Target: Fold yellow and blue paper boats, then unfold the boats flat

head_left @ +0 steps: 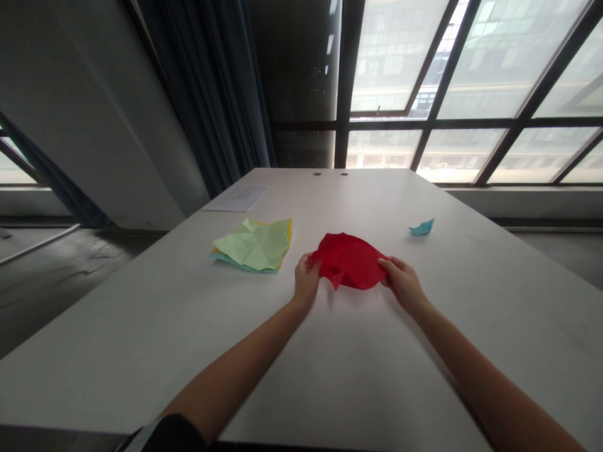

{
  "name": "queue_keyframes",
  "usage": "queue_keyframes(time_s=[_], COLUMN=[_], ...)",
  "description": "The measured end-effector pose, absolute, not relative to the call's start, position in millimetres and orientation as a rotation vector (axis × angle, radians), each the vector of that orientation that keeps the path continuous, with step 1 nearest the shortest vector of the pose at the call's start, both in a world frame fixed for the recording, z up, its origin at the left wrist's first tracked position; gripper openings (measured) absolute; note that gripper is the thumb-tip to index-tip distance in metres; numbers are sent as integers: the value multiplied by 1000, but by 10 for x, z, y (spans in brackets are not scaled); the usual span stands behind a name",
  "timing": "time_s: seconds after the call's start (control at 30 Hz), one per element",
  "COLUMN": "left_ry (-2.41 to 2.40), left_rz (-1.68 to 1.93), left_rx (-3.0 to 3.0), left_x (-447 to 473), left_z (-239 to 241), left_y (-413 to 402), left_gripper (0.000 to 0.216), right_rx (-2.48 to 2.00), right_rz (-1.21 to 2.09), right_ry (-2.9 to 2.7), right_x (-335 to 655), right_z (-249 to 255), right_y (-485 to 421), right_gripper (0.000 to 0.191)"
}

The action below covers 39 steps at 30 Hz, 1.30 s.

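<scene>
A red sheet of paper [355,260] is held up just over the white table [292,370], bent and creased, with a small point of it hanging down in front. My left hand [307,279] pinches its left end, and my right hand [402,280] pinches the right end between thumb and fingers. To the left of my left hand lies a stack of crumpled paper sheets [254,245], pale green on top with yellow and blue edges showing beneath. A small blue folded paper boat [421,228] rests on the table beyond my right hand.
A printed white sheet [237,198] lies near the table's far left edge. Two dark round holes [330,174] are set in the far end. Behind the table stand a dark blue curtain [211,94] and large framed windows [396,69].
</scene>
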<state>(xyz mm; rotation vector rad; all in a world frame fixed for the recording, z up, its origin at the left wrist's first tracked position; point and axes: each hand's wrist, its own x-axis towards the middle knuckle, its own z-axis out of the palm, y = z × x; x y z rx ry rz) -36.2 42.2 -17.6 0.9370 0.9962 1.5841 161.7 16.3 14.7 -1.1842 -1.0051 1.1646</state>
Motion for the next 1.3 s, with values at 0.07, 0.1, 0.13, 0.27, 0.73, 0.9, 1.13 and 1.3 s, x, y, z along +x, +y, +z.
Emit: queue_keyframes(time_s=[0.07,0.1,0.13,0.27,0.73,0.9,1.13,1.3], left_ry=[996,1012,1034,1125,1165,851,854,824], left_rz=[1502,1454,1405,1298,1365,1236,1110,1058], left_rx=[989,1039,1096,1281,1356,1181,1091,1028], left_x=[-373,-381,-391,-412,-376,-329,-339,-379], left_z=[-159,-157,-160,-199,-124,-95,-45,4], left_y=[420,422,425,432,300,264,266,283], left_gripper=[24,24,24,17,17,28,35,44], right_rx=[-1256,-1314,-1385,-1583,-1558,-1700,-1636,-1588], right_rz=[1064,984,885,361,112,75,-148,-231], right_ry=[-1087,-1152,-1226,-1565,-2131,-2080,-2164,-2184], right_x=[1653,1675,1698,1763,1369,1373,1416,1415], right_z=[137,133,131,113,247,259,267,252], right_y=[175,181,186,180,-103,-116,-126,-127], right_gripper=[26,26,25,22,31,27,18,19])
